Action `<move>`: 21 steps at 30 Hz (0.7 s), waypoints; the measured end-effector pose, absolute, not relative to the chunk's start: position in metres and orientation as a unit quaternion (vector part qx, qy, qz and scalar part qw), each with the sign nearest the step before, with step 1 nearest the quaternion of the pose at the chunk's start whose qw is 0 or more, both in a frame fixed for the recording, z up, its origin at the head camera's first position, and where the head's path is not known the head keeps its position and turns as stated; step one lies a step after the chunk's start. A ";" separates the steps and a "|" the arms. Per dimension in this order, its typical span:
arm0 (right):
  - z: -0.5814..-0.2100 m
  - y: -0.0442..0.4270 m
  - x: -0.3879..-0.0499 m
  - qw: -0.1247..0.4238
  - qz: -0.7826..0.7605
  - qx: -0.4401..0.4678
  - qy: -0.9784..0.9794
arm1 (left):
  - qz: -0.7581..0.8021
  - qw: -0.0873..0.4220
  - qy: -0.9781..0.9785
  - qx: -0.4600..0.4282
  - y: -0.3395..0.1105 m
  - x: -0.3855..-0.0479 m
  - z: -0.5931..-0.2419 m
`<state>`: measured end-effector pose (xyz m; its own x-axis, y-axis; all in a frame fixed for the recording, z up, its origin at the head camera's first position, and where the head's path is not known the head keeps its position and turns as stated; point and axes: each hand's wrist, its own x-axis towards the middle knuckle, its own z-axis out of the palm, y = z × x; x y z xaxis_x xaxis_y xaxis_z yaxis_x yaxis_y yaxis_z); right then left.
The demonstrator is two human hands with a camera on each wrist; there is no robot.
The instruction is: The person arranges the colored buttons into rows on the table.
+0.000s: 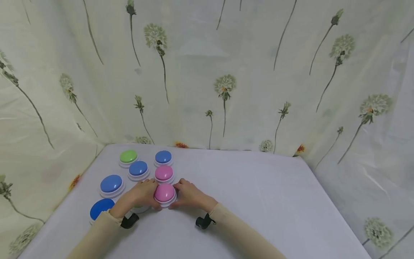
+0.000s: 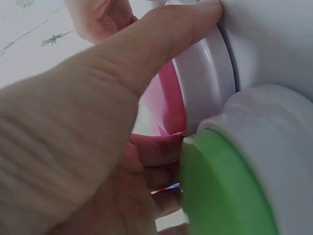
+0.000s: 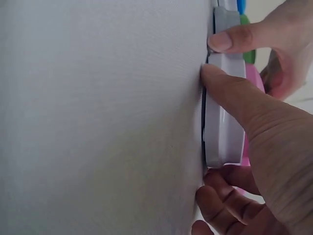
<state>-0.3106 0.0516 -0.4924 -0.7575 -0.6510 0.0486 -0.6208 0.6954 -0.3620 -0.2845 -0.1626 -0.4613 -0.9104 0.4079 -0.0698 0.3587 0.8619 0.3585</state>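
Observation:
A pink push button (image 1: 164,193) on a round white base stands on the table between both hands. My left hand (image 1: 142,193) grips it from the left, its thumb along the near side of the base. From the right, my right hand (image 1: 192,196) holds the same base, the thumb at the near side and curled fingers at the far side. In the right wrist view the white base (image 3: 225,112) sits at the tabletop. A green button (image 2: 220,181) lies beside it under the left hand, mostly hidden in the head view. Another pink button (image 1: 164,173) stands just behind.
Blue buttons (image 1: 111,183) stand to the left, one nearest me (image 1: 102,208) partly covered by the left sleeve. Farther back are another green button (image 1: 128,156) and two more blue ones (image 1: 163,157). The white table (image 1: 258,201) meets a flower-print curtain (image 1: 194,72) at its back edge.

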 end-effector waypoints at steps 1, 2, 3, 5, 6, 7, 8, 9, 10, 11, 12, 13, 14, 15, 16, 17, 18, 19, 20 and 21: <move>-0.493 0.051 -0.311 0.041 -0.183 -0.346 0.919 | 0.171 0.069 0.962 0.201 -0.163 -0.284 -0.462; -0.494 0.050 -0.311 0.040 -0.185 -0.346 0.919 | 0.169 0.065 0.962 0.204 -0.163 -0.284 -0.462; -0.495 0.050 -0.311 0.041 -0.187 -0.345 0.919 | 0.167 0.062 0.962 0.207 -0.164 -0.284 -0.462; -0.496 0.050 -0.311 0.039 -0.188 -0.345 0.919 | 0.163 0.057 0.962 0.213 -0.164 -0.284 -0.463; -0.496 0.049 -0.312 0.038 -0.188 -0.345 0.919 | 0.163 0.055 0.961 0.215 -0.165 -0.284 -0.464; -0.496 0.050 -0.312 0.036 -0.185 -0.346 0.919 | 0.160 0.052 0.961 0.219 -0.165 -0.285 -0.464; -0.497 0.050 -0.312 0.036 -0.184 -0.346 0.919 | 0.158 0.050 0.961 0.221 -0.164 -0.285 -0.464; -0.497 0.050 -0.313 0.035 -0.183 -0.346 0.920 | 0.158 0.050 0.961 0.222 -0.164 -0.285 -0.464; -0.498 0.051 -0.313 0.033 -0.181 -0.346 0.920 | 0.156 0.048 0.961 0.224 -0.164 -0.286 -0.464; -0.498 0.051 -0.313 0.031 -0.178 -0.346 0.921 | 0.155 0.047 0.960 0.227 -0.164 -0.286 -0.464; -0.499 0.051 -0.313 0.029 -0.176 -0.346 0.921 | 0.154 0.046 0.960 0.229 -0.164 -0.286 -0.464; -0.500 0.051 -0.313 0.026 -0.172 -0.345 0.922 | 0.153 0.045 0.960 0.231 -0.164 -0.286 -0.464; -0.500 0.052 -0.313 0.024 -0.167 -0.345 0.923 | 0.154 0.045 0.959 0.232 -0.163 -0.286 -0.464; -0.501 0.052 -0.313 0.020 -0.163 -0.343 0.925 | 0.154 0.043 0.959 0.235 -0.163 -0.285 -0.464; -0.501 0.052 -0.313 0.017 -0.158 -0.341 0.926 | 0.152 0.042 0.959 0.237 -0.163 -0.285 -0.465; -0.501 0.053 -0.312 0.014 -0.153 -0.339 0.928 | 0.153 0.042 0.958 0.238 -0.163 -0.285 -0.465; -0.501 0.053 -0.312 0.010 -0.147 -0.336 0.930 | 0.155 0.041 0.958 0.238 -0.162 -0.285 -0.465; -0.501 0.054 -0.312 0.006 -0.141 -0.335 0.932 | 0.156 0.040 0.958 0.239 -0.162 -0.285 -0.465; -0.500 0.056 -0.311 0.002 -0.136 -0.334 0.933 | 0.156 0.038 0.957 0.241 -0.161 -0.285 -0.464; -0.499 0.057 -0.310 -0.004 -0.131 -0.335 0.933 | 0.157 0.035 0.957 0.243 -0.159 -0.285 -0.464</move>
<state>-0.3104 0.0573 -0.4989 -0.7759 -0.6238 0.0944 -0.6257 0.7417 -0.2416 -0.2849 -0.1594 -0.4639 -0.8798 0.4752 0.0095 0.4533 0.8330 0.3172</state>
